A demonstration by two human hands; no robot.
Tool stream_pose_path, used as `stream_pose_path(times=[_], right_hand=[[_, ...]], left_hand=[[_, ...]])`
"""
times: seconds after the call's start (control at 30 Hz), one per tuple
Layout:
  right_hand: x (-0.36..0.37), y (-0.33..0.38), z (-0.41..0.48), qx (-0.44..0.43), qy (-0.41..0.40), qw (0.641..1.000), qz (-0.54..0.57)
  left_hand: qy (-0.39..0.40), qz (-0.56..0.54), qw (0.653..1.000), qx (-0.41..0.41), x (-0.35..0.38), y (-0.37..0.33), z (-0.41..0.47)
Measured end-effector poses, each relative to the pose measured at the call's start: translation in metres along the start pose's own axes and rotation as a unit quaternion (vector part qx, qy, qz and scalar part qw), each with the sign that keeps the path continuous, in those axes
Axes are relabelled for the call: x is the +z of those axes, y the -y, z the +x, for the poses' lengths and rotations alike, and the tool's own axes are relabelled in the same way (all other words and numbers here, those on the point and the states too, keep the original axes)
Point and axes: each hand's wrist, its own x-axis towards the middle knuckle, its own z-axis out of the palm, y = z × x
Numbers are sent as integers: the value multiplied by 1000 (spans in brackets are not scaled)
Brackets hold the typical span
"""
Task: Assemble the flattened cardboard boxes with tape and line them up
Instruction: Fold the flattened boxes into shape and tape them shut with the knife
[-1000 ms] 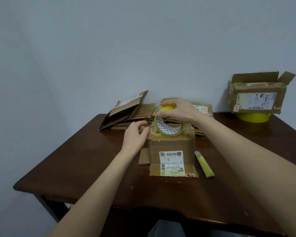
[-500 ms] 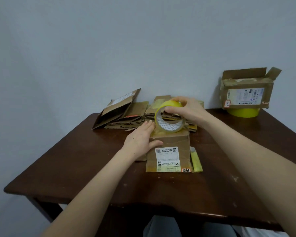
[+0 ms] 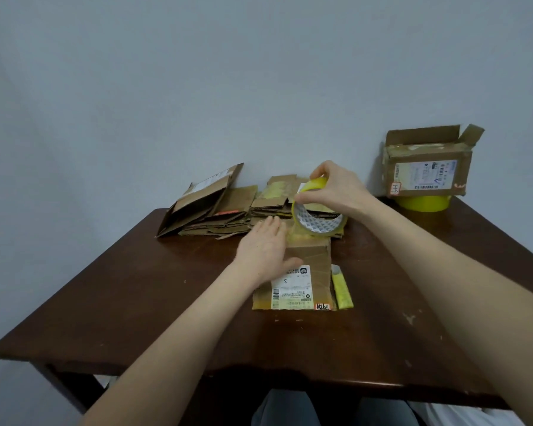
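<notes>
On the box (image 3: 316, 261) near its far edge, left hand (image 3: 266, 252) lies flat, right hand (image 3: 336, 187) grip pinching tape roll (image 3: 320, 225).

Dark brown wooden table (image 3: 111, 302): top carries pale scuffs and chips (image 3: 410, 318) toward the right front. Narrow yellow strip-like item (image 3: 342, 289) lies flat near mid-table. Plain grey-blue wall (image 3: 166, 87) stands behind. Grey trousers (image 3: 285, 408) show below the front edge; white fabric (image 3: 462, 415) at lower right.
</notes>
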Motion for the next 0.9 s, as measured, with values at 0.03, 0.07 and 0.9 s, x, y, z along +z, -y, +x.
stream_pose_path(times=[0.03,0.07,0.9], right_hand=[[2,3,0,-5,6,1000,2],[5,5,2,-11,14,1000,5],[7,-56,-23,35,93,990,103]], left_hand=[[-9,-1,1000,8,0,-7,3],[-19,-8,1000,12,1,-11,4],[71,-33,997,-9,0,36,-10]])
